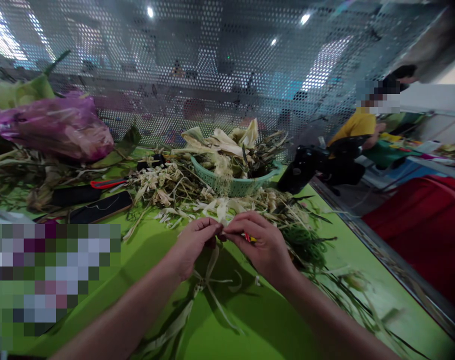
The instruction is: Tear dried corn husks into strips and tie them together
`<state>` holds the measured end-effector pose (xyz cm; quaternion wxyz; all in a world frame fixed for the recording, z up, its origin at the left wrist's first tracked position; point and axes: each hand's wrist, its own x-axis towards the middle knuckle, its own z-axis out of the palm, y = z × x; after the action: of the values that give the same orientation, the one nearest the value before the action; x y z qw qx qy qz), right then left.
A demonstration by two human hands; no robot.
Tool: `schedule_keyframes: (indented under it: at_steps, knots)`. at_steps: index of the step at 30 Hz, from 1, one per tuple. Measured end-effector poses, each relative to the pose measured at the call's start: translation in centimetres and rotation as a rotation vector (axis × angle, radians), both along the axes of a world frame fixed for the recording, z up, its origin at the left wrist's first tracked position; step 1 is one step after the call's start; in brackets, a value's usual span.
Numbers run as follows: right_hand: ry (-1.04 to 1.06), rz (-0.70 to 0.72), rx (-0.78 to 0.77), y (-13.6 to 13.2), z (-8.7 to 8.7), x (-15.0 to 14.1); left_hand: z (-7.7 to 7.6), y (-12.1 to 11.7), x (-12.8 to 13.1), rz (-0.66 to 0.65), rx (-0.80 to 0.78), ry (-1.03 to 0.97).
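Note:
Over the green tabletop (137, 270), my left hand (197, 245) and my right hand (263, 245) meet fingertip to fingertip. Both are closed in a pinch on a pale dried husk (222, 212), whose end stands up between the fingers. Part of a small red and yellow object (250, 237) shows inside my right hand; its kind is hidden. Below the hands lies a knotted bunch of pale husk strips (199, 287) with loose ends spread out. Just beyond, more husk scraps cover the table, and a dark green tangle of string-like fibre (306, 245) sits right of my right hand.
A mint-green basket (235, 186) heaped with dried husks stands behind the hands. To the left are a red-handled tool (107, 184), a dark flat case (101, 207) and a purple plastic bag (58, 125). A black camera (302, 167) stands at the right edge; beyond it is a person in yellow (357, 125).

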<state>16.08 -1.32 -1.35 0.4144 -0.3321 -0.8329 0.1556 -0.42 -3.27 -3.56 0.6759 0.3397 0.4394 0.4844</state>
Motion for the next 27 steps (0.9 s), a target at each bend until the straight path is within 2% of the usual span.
schedule_keyframes:
  at_steps: [5, 11, 19, 23, 27]
  knots:
    - [-0.009, 0.005, -0.03, -0.1, 0.2, 0.0, 0.3, -0.1, 0.0, -0.028, 0.022, 0.093]
    - [-0.024, -0.047, -0.134, -0.1, 0.0, 0.0, 0.9, -0.3, 0.1, -0.027, 0.158, 0.163]
    - [0.003, -0.126, -0.199, -0.2, 0.0, -0.2, 0.5, -0.3, 0.0, -0.051, 0.237, 0.206]
    - [0.103, -0.076, -0.214, -0.1, -0.2, -0.2, 0.2, -0.2, 0.1, -0.04, 0.173, 0.184]
    - [0.142, 0.009, -0.119, 0.0, 0.1, -0.1, -0.2, -0.1, 0.1, 0.025, 0.07, 0.076]
